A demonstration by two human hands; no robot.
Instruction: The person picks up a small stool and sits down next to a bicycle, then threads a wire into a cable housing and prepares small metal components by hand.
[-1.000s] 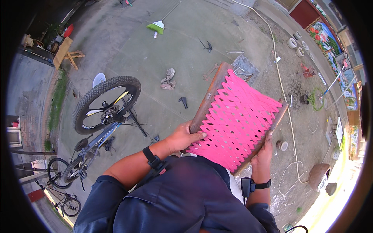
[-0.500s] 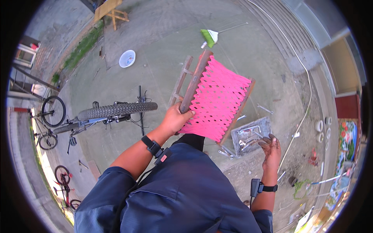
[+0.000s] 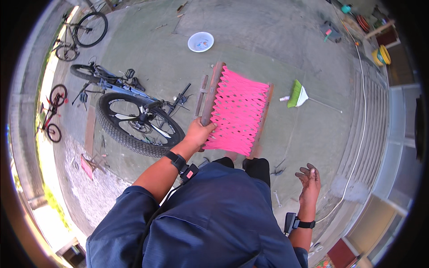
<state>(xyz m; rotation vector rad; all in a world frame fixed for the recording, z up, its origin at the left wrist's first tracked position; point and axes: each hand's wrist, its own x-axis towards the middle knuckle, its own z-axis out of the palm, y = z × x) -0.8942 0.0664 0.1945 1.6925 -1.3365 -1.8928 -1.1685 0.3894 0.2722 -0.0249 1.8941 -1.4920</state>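
Fingers of the left hand (image 3: 198,135) grip the wooden rail (image 3: 213,93) by the near-left corner of the pink-webbed folding stool (image 3: 240,111), which stretches ahead and rightward, long axis pointing away; the right hand (image 3: 309,188), empty, fingers loosely spread, is farther off, beyond its right edge.

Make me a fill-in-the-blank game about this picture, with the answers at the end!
1. The left hand grips a stool whose weave is coloured ____.
2. The right hand is holding ____.
3. The broom has bristles coloured ____.
4. The round basin is coloured ____.

Missing words: pink; nothing; green; white.
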